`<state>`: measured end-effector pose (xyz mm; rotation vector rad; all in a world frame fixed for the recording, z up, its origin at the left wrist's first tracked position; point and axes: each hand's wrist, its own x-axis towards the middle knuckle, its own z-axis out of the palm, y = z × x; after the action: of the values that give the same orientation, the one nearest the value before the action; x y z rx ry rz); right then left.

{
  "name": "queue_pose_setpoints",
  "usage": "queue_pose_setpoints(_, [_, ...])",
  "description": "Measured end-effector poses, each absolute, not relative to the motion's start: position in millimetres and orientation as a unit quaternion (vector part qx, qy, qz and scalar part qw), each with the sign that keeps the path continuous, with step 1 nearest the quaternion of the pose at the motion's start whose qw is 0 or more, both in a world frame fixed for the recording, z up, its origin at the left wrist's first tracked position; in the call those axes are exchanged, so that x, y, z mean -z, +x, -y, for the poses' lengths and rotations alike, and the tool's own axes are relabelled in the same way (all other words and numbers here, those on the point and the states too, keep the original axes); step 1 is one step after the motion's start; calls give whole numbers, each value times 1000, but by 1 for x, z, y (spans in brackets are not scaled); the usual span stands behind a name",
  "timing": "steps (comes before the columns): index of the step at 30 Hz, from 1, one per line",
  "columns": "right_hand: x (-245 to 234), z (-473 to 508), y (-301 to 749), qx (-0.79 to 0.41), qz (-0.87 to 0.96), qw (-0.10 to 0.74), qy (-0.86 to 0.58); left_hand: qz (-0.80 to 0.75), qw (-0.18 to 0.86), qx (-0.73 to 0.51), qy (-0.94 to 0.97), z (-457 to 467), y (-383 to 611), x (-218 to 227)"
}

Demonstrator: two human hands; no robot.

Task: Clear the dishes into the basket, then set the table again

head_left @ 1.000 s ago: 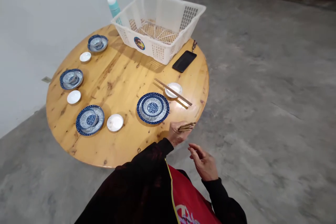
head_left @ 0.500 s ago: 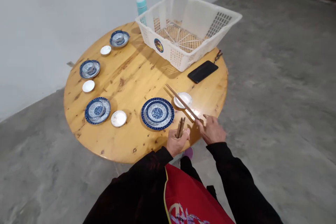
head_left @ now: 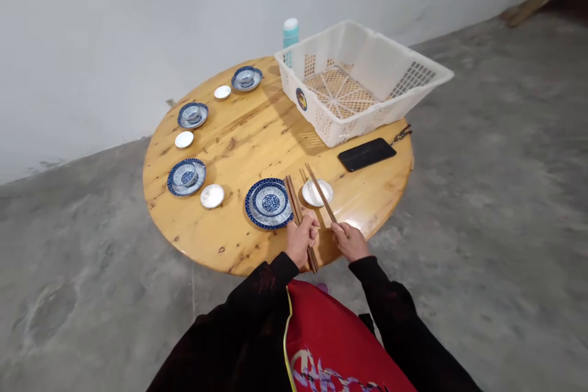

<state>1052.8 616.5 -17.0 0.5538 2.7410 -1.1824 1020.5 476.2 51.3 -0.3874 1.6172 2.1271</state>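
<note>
By the table edge [head_left: 206, 258], a narrow gap apart, left fingers [head_left: 313, 221] clasp chopsticks [head_left: 294, 202], right fingers [head_left: 340, 231] pinch another pair [head_left: 323, 196].

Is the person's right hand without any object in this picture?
No, the right hand holds the ends of brown chopsticks, which slant across the small white dish.

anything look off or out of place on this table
The black phone stands out: it lies beside the white basket, near the table's right edge, an odd neighbour for chopsticks and blue-and-white plates. I see no spill or obvious breakage, though small chips would be too fine to tell.
</note>
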Motion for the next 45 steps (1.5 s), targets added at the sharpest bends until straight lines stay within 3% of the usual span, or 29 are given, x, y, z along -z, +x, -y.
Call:
queue_pose_setpoints(6, [-4,-620,1120,557,-816,-42,150,-545,209,-806,-99,-503,1014,-65])
queue_pose_setpoints(16, [-10,-619,1154,475,-859,-133,137,-523,259,-812,-5,-541,1032,-108])
queue_pose_setpoints(28, [-7,-626,1133,490,-859,-122,89,-566,243,-786,39,-545,1037,-124])
queue_pose_setpoints(45, [-1,-612,1122,494,-860,-84,100,-690,164,-698,102,-533,1033,-94])
